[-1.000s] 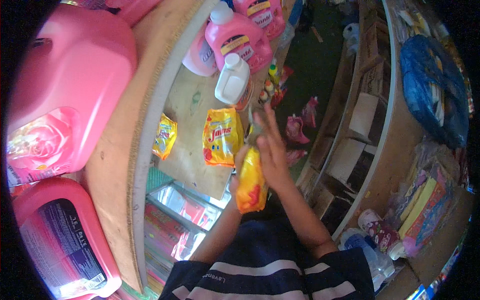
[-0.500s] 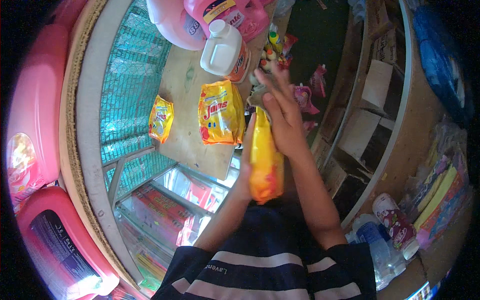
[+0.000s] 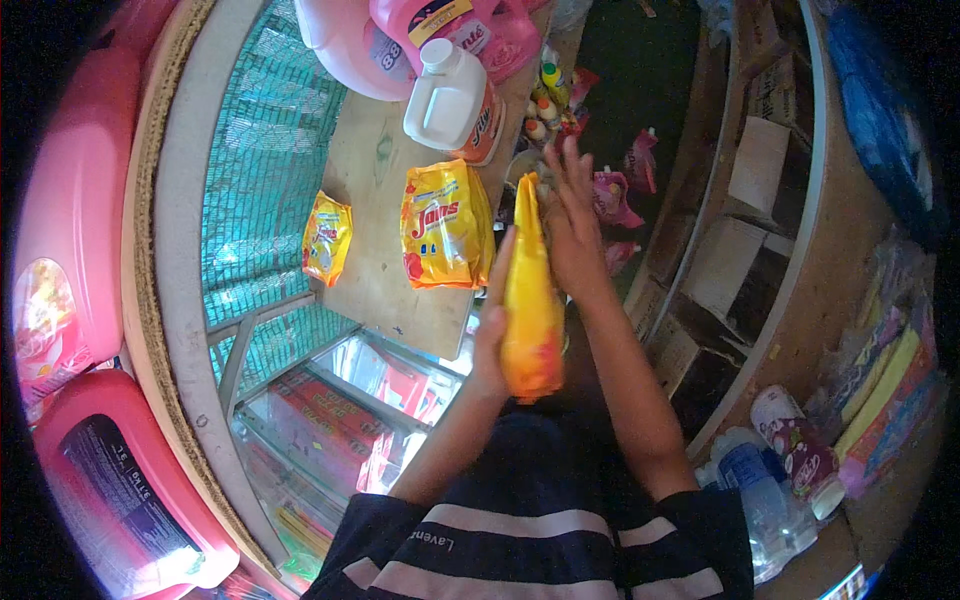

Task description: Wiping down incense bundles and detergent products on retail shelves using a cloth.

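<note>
My left hand (image 3: pixel 491 345) grips a yellow plastic pouch (image 3: pixel 530 300) with red markings, held upright and edge-on in front of my chest. Its fingers lie mostly behind the pouch. Along the pouch's right side is my right hand (image 3: pixel 577 235), fingers stretched and spread, blurred at the tips. Something greyish, perhaps a cloth, shows between this palm and the pouch's top; I cannot make it out well. On the wooden shelf to the left stand a larger yellow pouch (image 3: pixel 447 225) and a smaller yellow pouch (image 3: pixel 327 240).
A white jug (image 3: pixel 440 110) and pink bottles (image 3: pixel 455 35) stand farther back on the wooden shelf (image 3: pixel 375 310). Below is a glass case (image 3: pixel 330 420). Big pink containers (image 3: pixel 130 490) line the left; cardboard boxes (image 3: pixel 755 165) fill the right shelving, plastic bottles (image 3: pixel 765 490) near my right elbow.
My right hand has shifted slightly right, off the pouch's top, and the greyish cloth-like thing there is now mostly hidden. The pouch stays in my left hand.
</note>
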`<act>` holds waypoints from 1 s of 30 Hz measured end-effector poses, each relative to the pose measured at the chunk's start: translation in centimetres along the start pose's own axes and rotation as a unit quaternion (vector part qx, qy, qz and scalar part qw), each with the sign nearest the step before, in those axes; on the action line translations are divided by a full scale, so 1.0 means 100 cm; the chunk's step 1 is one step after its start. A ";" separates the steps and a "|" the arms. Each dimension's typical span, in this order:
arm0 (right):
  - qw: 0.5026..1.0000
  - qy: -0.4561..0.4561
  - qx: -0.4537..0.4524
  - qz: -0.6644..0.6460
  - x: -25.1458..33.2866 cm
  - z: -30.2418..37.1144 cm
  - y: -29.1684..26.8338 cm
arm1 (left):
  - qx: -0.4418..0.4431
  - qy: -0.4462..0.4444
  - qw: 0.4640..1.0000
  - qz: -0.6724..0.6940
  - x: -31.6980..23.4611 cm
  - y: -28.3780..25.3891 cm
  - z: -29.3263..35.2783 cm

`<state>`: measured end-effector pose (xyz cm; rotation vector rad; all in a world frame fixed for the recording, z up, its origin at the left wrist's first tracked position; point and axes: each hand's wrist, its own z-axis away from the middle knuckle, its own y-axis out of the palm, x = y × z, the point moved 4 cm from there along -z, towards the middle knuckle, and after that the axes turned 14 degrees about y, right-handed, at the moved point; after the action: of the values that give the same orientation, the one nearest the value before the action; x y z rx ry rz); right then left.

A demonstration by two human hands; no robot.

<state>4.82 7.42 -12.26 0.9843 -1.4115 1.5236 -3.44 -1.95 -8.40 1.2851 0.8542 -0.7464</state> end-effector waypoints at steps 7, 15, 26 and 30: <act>0.906 0.142 0.231 -0.327 0.003 0.073 0.021 | -0.103 0.113 0.984 -0.096 -0.004 -0.030 -0.028; 0.813 0.271 0.269 -0.438 0.008 0.087 0.018 | -0.052 0.255 0.815 -0.517 -0.048 -0.043 -0.029; 0.867 0.272 0.301 -0.289 -0.022 0.074 0.002 | -0.149 0.004 0.962 0.227 -0.006 -0.079 -0.015; 0.955 0.199 0.202 -0.089 -0.024 0.069 -0.030 | -0.178 -0.010 0.932 0.315 -0.008 -0.076 -0.003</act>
<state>8.52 0.51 -12.94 0.9426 -0.7240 1.7879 -10.39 -2.74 -11.48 1.1244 0.4786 -0.0830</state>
